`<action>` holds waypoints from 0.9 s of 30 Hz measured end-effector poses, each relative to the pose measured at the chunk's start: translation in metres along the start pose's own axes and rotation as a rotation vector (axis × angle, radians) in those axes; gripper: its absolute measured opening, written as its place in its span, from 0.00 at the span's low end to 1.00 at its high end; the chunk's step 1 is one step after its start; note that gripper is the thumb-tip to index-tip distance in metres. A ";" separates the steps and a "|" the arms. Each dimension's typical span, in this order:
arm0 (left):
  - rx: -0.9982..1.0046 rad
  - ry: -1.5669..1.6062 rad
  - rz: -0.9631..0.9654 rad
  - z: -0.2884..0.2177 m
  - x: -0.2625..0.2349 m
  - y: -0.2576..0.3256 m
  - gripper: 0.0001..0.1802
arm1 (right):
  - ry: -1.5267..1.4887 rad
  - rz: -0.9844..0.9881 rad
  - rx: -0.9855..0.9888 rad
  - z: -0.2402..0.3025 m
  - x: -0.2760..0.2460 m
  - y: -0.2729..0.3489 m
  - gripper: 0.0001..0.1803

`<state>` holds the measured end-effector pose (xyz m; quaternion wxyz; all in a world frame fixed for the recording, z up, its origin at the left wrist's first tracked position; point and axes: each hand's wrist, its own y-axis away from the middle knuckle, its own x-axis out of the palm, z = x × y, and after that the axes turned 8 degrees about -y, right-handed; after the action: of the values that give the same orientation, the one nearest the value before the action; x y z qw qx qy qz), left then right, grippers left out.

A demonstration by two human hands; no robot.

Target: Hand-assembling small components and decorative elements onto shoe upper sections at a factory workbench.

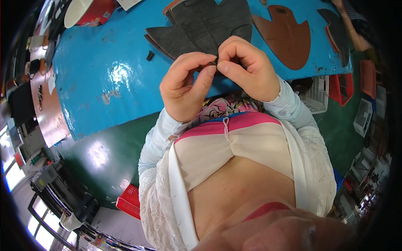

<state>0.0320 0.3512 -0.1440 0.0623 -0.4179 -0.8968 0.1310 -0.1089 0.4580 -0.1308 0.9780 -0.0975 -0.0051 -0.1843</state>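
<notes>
My left hand [184, 83] and my right hand [248, 67] meet over the near edge of the blue table [92, 88]. Thumb and forefinger are pinched together on each, their tips almost touching. A small dark bit shows between the fingertips, too little of it to name. Just beyond the hands lie stacked dark grey leather pieces [201, 29] with pointed side tabs, partly covered by my fingers. To the right of them rests a flat brown leather piece [289, 39] of similar outline. A small black object [150, 55] sits on the table left of the stack.
A red and white tub [90, 12] stands at the far left of the table. More dark cut pieces [335, 35] lie at the right end, near another person's arm [356, 37]. White [316, 94] and red [341, 88] plastic baskets are below the right edge.
</notes>
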 end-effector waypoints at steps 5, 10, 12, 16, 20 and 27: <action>-0.052 -0.027 -0.066 -0.008 0.004 -0.007 0.12 | -0.162 0.019 0.072 0.005 -0.012 -0.006 0.03; 0.341 -0.718 0.007 -0.006 -0.009 -0.026 0.17 | 0.806 -0.061 -0.224 0.010 -0.053 -0.041 0.04; 0.354 -0.797 0.048 -0.007 -0.009 -0.030 0.20 | 0.991 0.112 -0.346 0.013 -0.053 -0.056 0.07; 0.355 -0.843 0.073 -0.002 -0.010 -0.032 0.19 | 0.981 0.151 -0.427 0.003 -0.052 -0.064 0.07; 0.315 -0.841 0.091 0.000 -0.008 -0.034 0.18 | 0.947 0.188 -0.418 0.001 -0.056 -0.067 0.08; 0.403 -1.002 0.158 0.001 -0.005 -0.043 0.17 | 0.941 0.195 -0.426 -0.003 -0.054 -0.069 0.06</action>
<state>0.0037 0.3211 -0.1328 -0.3037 -0.3504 -0.7396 0.4878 -0.1838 0.4139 -0.1231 0.8455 -0.2010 0.4816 -0.1132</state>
